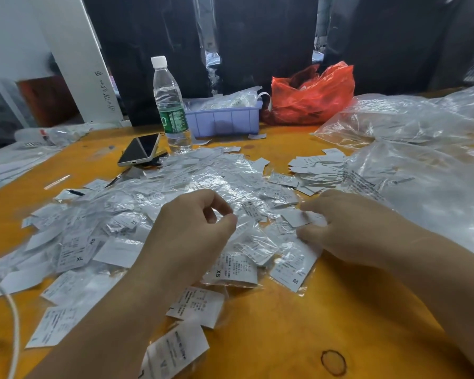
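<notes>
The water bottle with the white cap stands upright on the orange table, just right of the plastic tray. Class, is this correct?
No. The head view shows the water bottle just left of the plastic tray, not right of it. It has a white cap and stands upright on the orange table.

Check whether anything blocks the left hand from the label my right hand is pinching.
Nothing visible does. The right hand pinches a white label at its fingertips. The left hand is beside it, over the pile of bagged labels. Only that flat pile lies in the gap between them.
</notes>
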`<state>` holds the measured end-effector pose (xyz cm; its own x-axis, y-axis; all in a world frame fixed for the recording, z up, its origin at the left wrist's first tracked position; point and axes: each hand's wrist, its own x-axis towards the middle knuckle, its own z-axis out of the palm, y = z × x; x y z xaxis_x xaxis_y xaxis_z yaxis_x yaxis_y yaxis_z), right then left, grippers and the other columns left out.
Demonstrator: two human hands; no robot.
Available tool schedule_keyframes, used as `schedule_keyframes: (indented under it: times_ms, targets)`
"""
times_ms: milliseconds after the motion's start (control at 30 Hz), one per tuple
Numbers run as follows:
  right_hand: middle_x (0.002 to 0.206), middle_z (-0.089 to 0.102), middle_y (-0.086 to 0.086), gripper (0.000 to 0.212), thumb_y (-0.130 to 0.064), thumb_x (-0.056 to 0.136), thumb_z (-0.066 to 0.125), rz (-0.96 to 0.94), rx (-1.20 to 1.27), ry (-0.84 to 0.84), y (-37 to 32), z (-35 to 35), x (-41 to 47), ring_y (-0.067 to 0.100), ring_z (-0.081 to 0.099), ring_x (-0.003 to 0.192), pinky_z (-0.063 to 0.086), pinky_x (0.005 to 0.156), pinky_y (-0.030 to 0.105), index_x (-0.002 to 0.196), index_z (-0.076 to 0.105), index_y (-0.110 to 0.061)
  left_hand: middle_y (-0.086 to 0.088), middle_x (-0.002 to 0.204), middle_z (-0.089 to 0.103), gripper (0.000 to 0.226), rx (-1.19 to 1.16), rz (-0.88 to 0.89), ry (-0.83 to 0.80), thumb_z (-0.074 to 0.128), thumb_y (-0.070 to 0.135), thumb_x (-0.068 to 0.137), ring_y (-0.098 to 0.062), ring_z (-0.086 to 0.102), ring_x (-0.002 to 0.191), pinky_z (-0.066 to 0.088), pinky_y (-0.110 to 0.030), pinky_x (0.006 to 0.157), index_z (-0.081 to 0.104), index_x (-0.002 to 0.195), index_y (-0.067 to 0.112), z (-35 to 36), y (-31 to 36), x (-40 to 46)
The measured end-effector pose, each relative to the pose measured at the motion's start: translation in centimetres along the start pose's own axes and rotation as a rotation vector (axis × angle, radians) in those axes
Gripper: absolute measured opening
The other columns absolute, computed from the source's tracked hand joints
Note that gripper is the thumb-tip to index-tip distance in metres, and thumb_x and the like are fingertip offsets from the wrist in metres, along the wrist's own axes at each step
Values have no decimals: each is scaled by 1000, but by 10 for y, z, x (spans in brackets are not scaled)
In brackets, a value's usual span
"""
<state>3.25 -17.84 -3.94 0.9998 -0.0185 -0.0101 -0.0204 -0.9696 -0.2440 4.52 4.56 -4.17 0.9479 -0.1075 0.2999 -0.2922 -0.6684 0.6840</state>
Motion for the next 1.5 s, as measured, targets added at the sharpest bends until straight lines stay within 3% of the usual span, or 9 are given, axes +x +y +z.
schedule_keyframes:
  times_ms: [167,333,533,767,900,1067,1267,1400,1500]
  targets:
    - [102,65,-5,30,-51,85,65,-18,22,115,-5,2,0,17,60,93,52,80,35,92,71,-22,22,51,53,12,-39,14,-13,69,27,86,4,49,48,35,-9,41,65,75,30,3,1,-1]
    - [97,65,-1,18,-25,91,57,-123,-27,202,-8,6,-1,18,60,87,54,78,38,91,71,-15,20,51,53,12,-63,26,12,69,27,86,3,49,47,36,-10,43,66,74,29,2,2,-1]
    - [88,56,-9,31,-52,83,64,-141,65,172,-14,7,-1,13,56,84,52,77,35,78,61,-22,18,51,55,12,-93,21,46,69,26,85,2,50,47,37,-10,43,67,74,28,-1,2,1]
    - [85,61,3,25,-25,92,52,-198,17,270,-16,10,-2,22,60,75,55,69,44,78,64,-9,18,52,56,12,-93,24,50,69,25,86,2,51,49,39,-10,45,67,74,28,-2,4,0]
    - [74,67,-7,21,-26,93,60,-224,509,317,-17,3,-6,11,59,63,47,57,28,77,70,-18,16,51,54,11,-142,29,60,67,26,87,1,48,46,36,-10,41,67,76,26,-4,5,-1]
    - [53,57,-3,16,-15,88,62,-210,1287,-80,-24,-5,-12,5,26,35,23,34,16,75,70,-11,15,72,67,30,-289,-15,-85,56,54,91,-3,60,66,51,-18,58,67,82,28,0,9,-1]
    - [61,51,9,19,-26,74,66,-184,1361,-247,-30,-5,-16,6,22,36,21,36,13,79,69,-8,15,65,64,16,-471,63,-236,64,36,88,5,54,54,38,-7,48,71,86,22,1,15,-4]
    - [62,47,2,29,-27,84,68,-86,1483,-313,-28,-3,-14,8,24,43,24,36,19,102,61,-5,6,75,69,7,-477,64,-245,66,29,88,-2,59,64,43,-14,54,72,87,25,4,13,-3]
    - [66,45,2,49,-29,69,64,-41,1723,-354,-26,-5,-13,11,33,53,36,43,22,111,58,-5,0,80,71,8,-484,24,-231,66,22,91,-16,65,72,50,-26,62,71,88,28,5,11,-3]
